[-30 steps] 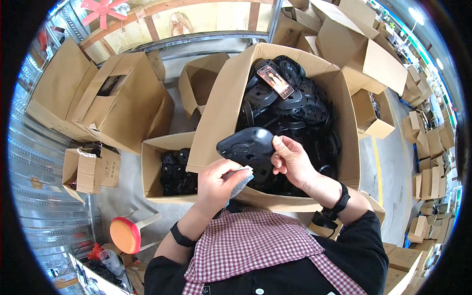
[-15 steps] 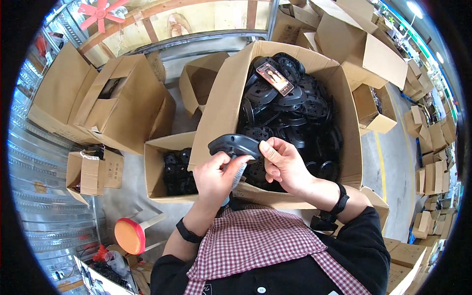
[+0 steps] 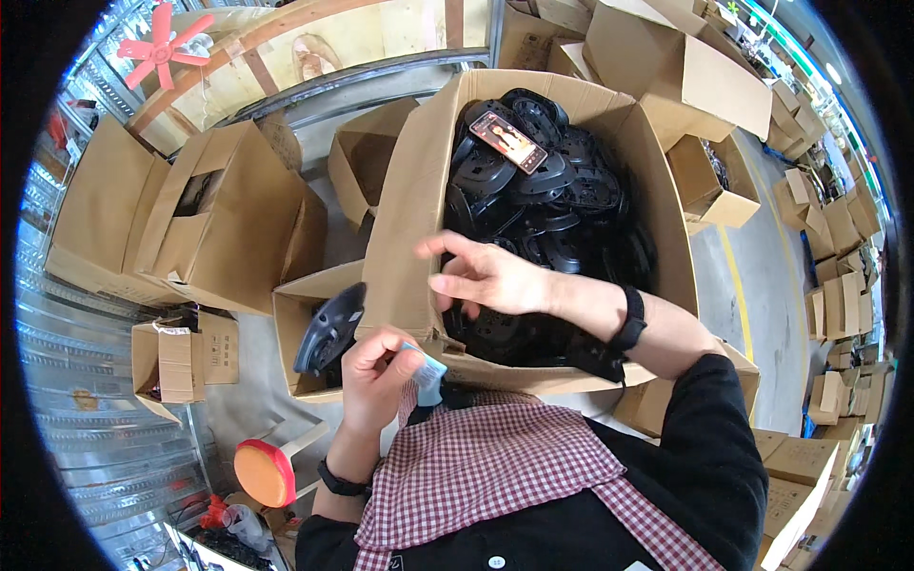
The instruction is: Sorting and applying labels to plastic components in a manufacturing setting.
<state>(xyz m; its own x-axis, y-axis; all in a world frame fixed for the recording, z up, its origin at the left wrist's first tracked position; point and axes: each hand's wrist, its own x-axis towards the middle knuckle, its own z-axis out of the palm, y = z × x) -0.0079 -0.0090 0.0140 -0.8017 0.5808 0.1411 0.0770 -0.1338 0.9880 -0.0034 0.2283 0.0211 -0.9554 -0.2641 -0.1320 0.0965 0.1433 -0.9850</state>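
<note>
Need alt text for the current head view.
Open and empty-looking, a person's right hand is over the near-left part of a large cardboard box of black plastic parts, with a lit phone on top. The left hand grips a light-blue object; beside it, one black part is over a smaller box.

Worn on the head, the fisheye camera looks down past the checked apron [image 3: 495, 466]; the left hand [image 3: 378, 379] and right hand [image 3: 495, 278] sit close below it, near mid-frame, the large open carton [image 3: 405, 224] just beyond; straight edges bend toward the dark rim. The view spans metal sheeting [image 3: 100, 409] at left to cartons [image 3: 840, 255] at right.
</note>
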